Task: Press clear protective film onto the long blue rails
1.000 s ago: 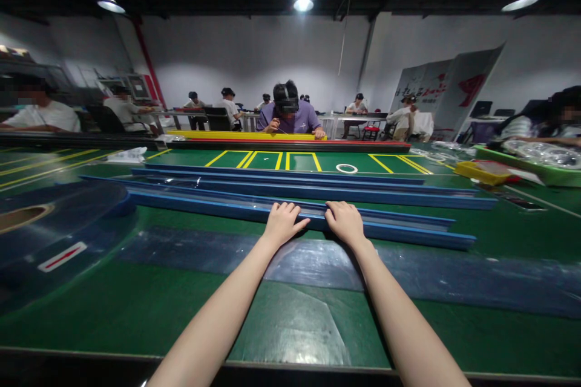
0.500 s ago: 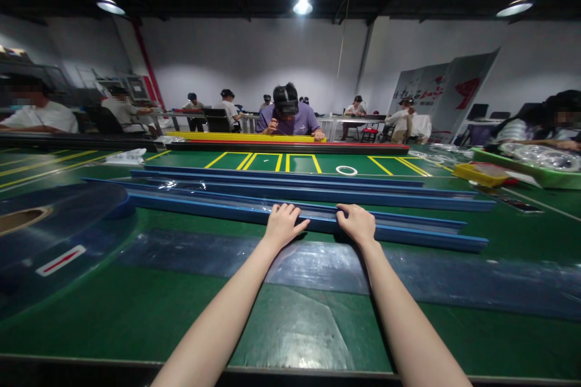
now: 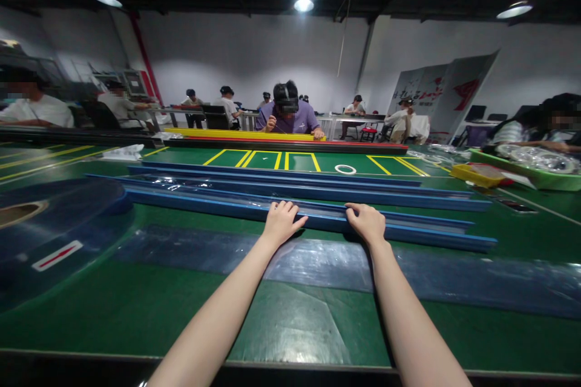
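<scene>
A long blue channel strip lies across the green table, the nearest of several like it. My left hand rests on its middle with fingers curled over the near edge and thumb out to the right. My right hand sits on the same strip a short way to the right, fingers bent over its top. A clear plastic film lies along the strip between and past my hands. Both forearms reach in from the near table edge.
A wide dark blue film sheet lies flat in front of the strip, fed from a big roll at the left. More blue strips lie behind. A white tape ring, a yellow tray and other people sit farther off.
My right hand has slid to the right along the blue strip, widening the gap between my hands. My left hand has stayed in place.
</scene>
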Demonstrator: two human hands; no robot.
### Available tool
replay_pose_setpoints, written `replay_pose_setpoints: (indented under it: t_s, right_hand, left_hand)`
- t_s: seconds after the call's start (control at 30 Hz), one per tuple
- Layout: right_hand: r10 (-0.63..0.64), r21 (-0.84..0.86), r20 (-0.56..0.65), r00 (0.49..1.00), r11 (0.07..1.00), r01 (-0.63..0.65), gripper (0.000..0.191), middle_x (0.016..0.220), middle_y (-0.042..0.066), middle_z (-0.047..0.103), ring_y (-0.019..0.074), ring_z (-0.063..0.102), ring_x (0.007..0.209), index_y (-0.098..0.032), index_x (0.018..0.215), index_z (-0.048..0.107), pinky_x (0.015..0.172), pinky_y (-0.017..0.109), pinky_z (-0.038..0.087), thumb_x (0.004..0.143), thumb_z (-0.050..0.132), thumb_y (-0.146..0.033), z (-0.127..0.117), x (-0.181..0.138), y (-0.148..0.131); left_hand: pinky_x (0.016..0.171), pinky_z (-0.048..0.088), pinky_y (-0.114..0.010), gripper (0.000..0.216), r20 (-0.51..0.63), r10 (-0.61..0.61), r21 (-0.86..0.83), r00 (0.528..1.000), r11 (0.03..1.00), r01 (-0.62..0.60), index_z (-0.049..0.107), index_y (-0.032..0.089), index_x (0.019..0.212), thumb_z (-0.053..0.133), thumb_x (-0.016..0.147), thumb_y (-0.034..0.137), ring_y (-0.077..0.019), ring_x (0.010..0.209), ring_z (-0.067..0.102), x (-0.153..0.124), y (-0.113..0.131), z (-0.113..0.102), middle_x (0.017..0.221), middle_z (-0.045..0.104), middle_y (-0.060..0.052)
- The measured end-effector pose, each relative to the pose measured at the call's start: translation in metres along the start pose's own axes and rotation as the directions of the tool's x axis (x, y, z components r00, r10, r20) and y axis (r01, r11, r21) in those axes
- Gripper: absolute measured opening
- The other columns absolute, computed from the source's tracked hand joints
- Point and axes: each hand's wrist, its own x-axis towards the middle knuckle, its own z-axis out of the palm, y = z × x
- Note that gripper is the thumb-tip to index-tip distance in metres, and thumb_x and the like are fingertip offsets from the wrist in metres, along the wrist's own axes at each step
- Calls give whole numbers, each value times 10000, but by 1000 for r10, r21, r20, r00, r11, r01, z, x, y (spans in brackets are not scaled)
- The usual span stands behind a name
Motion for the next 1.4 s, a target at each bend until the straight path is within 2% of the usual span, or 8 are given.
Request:
replay_pose_setpoints:
  t_s: [0.3,0.5,1.1,1.23,1.3,1.4]
  right_hand:
    - [-31,-10,-11,999,999,31,355,1009,16,671,183,602,918,-286,1018,665,715,255,424,798,387,-309,2,-1,0]
    - [-115,-31,-22,993,993,114,352,1015,22,668,167,591,925,-253,1016,656,723,238,413,823,362,-271,2,-2,-1]
    - [-122,-78,3,992,989,122,341,985,26,671,159,590,903,-240,1015,645,725,234,402,833,356,-240,-1,-2,-4]
    - [-137,-138,48,989,980,142,334,924,72,674,179,596,871,-180,976,644,735,256,396,835,343,-216,-2,-1,-11]
    - [-158,-162,25,987,974,160,331,911,103,667,194,595,865,-140,955,641,768,278,391,832,340,-201,-1,-2,-15]
    - [-215,-117,-73,974,972,206,335,997,116,648,194,575,922,-119,1017,617,844,288,369,833,348,-194,3,-2,-19]
  left_hand:
    - [712,320,-333,323,9,3,15,1000,1000,-3,592,178,779,433,865,446,-206,827,530,0,-1,1,840,624,-54]
    - [711,320,-337,336,26,-5,1,1000,1000,5,596,178,776,421,868,450,-215,833,529,1,0,1,838,623,-64]
    - [711,323,-335,344,41,-7,5,999,1000,7,597,174,779,414,871,451,-215,836,525,1,0,0,843,617,-69]
    - [709,323,-335,338,39,-6,7,999,1000,6,596,179,776,416,870,449,-214,831,524,1,0,0,840,617,-67]
    - [710,323,-337,336,43,-8,5,999,1000,8,597,180,779,417,869,448,-215,832,524,1,0,0,838,616,-69]
    - [710,324,-343,333,38,-10,-5,999,1000,10,599,179,780,419,868,446,-219,832,523,1,1,0,835,614,-72]
